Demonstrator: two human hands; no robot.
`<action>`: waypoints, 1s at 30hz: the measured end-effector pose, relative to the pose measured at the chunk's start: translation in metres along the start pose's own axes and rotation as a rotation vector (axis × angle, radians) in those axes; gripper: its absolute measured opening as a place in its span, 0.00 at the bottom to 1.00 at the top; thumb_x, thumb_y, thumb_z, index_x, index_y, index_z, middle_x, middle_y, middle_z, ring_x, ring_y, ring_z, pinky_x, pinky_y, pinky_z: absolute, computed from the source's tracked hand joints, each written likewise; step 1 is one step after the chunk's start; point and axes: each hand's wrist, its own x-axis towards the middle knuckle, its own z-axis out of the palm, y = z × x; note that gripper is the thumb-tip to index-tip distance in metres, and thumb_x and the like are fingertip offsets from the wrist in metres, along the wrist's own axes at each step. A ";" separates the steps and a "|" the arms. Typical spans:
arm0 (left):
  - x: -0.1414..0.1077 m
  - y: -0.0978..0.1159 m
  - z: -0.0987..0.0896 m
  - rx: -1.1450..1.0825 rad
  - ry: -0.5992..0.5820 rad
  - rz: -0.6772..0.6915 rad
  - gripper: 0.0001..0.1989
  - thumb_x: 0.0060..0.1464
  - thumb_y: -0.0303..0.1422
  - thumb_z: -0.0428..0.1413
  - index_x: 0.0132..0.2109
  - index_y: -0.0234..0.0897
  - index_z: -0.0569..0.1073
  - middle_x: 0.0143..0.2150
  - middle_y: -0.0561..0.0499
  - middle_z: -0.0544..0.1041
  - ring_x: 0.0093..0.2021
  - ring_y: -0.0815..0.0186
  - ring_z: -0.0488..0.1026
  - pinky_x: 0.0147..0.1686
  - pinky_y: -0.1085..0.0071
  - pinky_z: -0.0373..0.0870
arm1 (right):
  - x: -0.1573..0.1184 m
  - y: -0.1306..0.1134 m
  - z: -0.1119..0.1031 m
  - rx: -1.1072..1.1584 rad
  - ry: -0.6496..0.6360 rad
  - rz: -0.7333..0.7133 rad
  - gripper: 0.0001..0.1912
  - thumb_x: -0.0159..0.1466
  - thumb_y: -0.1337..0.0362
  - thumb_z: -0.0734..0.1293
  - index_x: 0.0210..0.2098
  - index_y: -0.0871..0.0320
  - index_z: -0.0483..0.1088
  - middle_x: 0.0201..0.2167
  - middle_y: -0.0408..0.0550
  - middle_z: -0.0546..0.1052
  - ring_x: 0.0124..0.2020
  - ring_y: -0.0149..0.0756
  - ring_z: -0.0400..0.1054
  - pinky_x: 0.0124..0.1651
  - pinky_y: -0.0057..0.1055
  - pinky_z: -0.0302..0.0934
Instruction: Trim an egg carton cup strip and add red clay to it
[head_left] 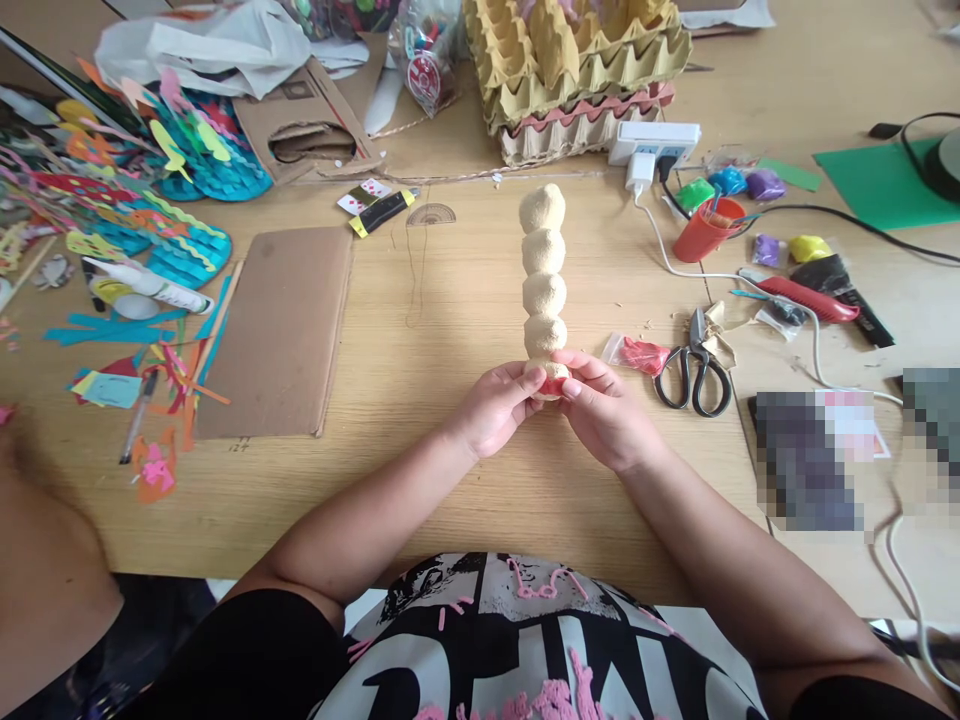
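Note:
A cream, rough-surfaced strip of rounded bumps (544, 250), like an egg-carton caterpillar, points away from me over the table. My left hand (495, 408) is closed on the left side of its near end. From the right, my right hand (606, 408) grips the same end, thumb and fingers pressed against it. A patch of red clay (553, 386) shows on the nearest bump, between my thumbs. Just beyond my right hand lie a small bag of red clay (641, 355) and black-handled scissors (697, 365).
Stacked egg trays (577, 80) stand at the back, beside a white power strip (660, 140) whose cable runs down the right. An orange cup (709, 230) stands near clay packets. Left are a cardboard sheet (274, 330) and paper scraps. Another person's arm (45, 560) is at the lower left.

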 end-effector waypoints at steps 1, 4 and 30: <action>0.000 0.000 0.000 -0.002 0.001 -0.007 0.23 0.45 0.52 0.75 0.38 0.38 0.85 0.38 0.49 0.83 0.40 0.67 0.75 0.42 0.69 0.67 | 0.000 0.000 0.000 0.006 0.017 -0.002 0.18 0.55 0.53 0.85 0.43 0.45 0.84 0.38 0.40 0.85 0.40 0.35 0.76 0.53 0.38 0.71; -0.002 0.000 0.002 0.002 -0.007 -0.010 0.24 0.45 0.53 0.75 0.38 0.37 0.84 0.38 0.49 0.82 0.41 0.65 0.76 0.44 0.67 0.68 | 0.000 0.000 0.001 0.000 0.058 -0.026 0.18 0.54 0.53 0.85 0.42 0.45 0.84 0.37 0.40 0.84 0.38 0.36 0.76 0.54 0.41 0.71; -0.005 0.002 0.010 -0.046 -0.054 0.011 0.22 0.44 0.44 0.78 0.40 0.37 0.83 0.39 0.50 0.83 0.42 0.66 0.77 0.47 0.68 0.69 | 0.001 0.006 0.000 0.001 0.068 -0.036 0.14 0.56 0.53 0.85 0.40 0.45 0.85 0.39 0.39 0.85 0.41 0.34 0.77 0.55 0.38 0.70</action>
